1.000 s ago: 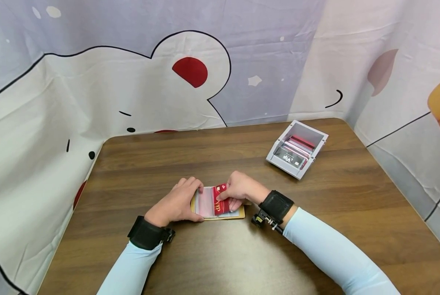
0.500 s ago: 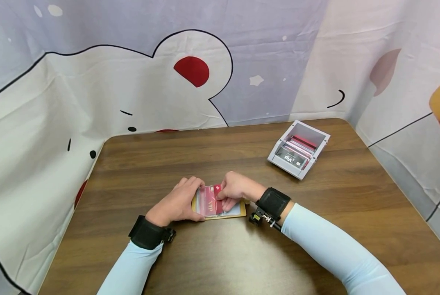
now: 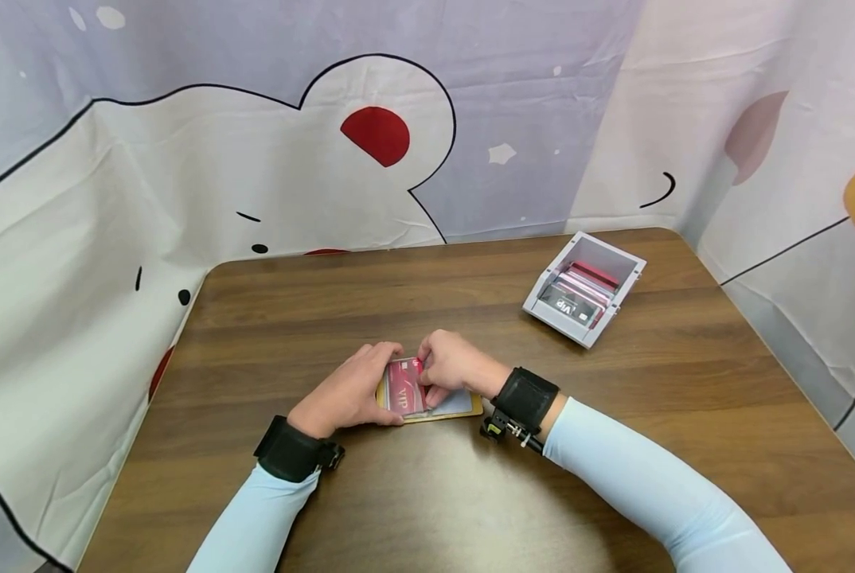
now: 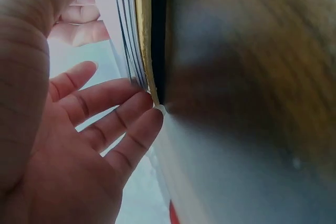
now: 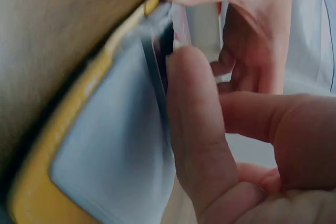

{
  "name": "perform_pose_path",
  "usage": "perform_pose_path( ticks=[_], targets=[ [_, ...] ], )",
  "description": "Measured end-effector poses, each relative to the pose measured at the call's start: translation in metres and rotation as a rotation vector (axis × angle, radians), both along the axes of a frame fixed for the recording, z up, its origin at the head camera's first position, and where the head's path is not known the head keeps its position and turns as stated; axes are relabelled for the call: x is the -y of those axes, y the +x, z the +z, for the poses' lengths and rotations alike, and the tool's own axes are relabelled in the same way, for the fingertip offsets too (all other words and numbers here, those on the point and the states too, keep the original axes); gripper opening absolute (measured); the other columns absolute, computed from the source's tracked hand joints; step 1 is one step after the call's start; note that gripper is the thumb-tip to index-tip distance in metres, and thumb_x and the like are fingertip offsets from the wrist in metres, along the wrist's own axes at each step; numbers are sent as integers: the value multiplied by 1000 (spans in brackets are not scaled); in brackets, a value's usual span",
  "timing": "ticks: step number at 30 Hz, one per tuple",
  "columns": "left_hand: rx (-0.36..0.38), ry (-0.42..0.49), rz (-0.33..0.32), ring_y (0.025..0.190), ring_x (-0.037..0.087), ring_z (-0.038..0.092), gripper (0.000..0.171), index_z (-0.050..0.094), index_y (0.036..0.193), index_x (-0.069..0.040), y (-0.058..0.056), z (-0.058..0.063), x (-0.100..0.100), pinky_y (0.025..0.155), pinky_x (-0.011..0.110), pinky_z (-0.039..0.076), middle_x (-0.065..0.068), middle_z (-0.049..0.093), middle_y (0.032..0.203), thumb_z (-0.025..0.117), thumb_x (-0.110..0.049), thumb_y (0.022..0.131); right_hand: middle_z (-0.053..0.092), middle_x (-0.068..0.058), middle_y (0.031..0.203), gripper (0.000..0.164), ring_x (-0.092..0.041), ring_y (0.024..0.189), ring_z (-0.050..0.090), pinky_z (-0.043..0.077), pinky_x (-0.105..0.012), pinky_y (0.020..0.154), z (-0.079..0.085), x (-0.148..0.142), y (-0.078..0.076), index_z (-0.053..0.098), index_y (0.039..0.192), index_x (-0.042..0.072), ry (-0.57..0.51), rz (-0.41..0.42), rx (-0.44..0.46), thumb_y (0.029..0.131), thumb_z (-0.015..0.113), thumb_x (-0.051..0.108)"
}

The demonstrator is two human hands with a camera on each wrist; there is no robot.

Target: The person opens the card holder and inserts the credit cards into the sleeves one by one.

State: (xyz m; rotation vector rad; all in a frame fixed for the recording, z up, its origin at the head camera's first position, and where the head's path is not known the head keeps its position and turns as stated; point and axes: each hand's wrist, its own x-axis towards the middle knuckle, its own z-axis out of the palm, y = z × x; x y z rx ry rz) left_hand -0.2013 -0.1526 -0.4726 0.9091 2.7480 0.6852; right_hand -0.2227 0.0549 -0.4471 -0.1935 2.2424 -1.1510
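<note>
A yellow-edged card holder [image 3: 465,407] with clear sleeves lies opened on the table. My left hand [image 3: 352,391] grips its left side, thumb at the near edge and fingers at the far edge. In the left wrist view, fingertips touch the edge of the stacked sleeves [image 4: 128,35]. A red VIP card [image 3: 405,388] sits mostly inside a clear sleeve. At the card's right edge, my right hand [image 3: 458,368] pinches it between thumb and index finger. The right wrist view shows a pale sleeve page [image 5: 113,145] beside my thumb; the card's face is hidden there.
A grey open box [image 3: 555,317] holding several red, white and black cards stands at the back right of the wooden table [image 3: 313,302]. A patterned cloth [image 3: 205,167] hangs behind the table and along its sides.
The red card has slid left, deeper into the clear sleeve, with my right hand following it. My left hand has kept its place on the holder. The view has shifted slightly.
</note>
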Motion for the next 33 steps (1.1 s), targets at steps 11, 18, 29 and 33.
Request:
perform_pose_path(
  ticks=[11, 18, 29, 33],
  targets=[
    [12, -32, -19, 118, 21, 52, 96, 46, 143, -6, 0, 2, -1, 105, 38, 49, 6, 56, 134, 95, -42, 69, 77, -7, 92, 45, -15, 71, 72, 59, -30, 69, 11, -25, -7, 63, 131, -1, 220, 139, -316, 92, 76, 16],
    [11, -72, -4, 115, 17, 52, 90, 51, 138, -7, 1, 4, -3, 104, 36, 50, 4, 57, 128, 95, -43, 69, 75, -9, 89, 28, -25, 83, 71, 57, -44, 83, 45, -107, -38, 71, 112, 0, 445, 141, -746, 86, 73, 11],
    [28, -79, 13, 115, 17, 51, 89, 50, 139, -9, 0, 3, -2, 104, 35, 50, 2, 56, 128, 94, -43, 70, 60, -17, 99, 34, -38, 93, 59, 49, -51, 75, 51, -202, -80, 64, 92, 6, 810, -5, -531, 79, 82, 32],
    [36, -76, 11, 115, 16, 51, 88, 51, 138, -10, 0, 3, -2, 104, 35, 50, 1, 56, 127, 94, -44, 70, 46, -31, 137, 67, -55, 129, 40, 40, -68, 99, 40, -214, -88, 61, 125, 2, 844, 15, -460, 78, 83, 45]
  ],
)
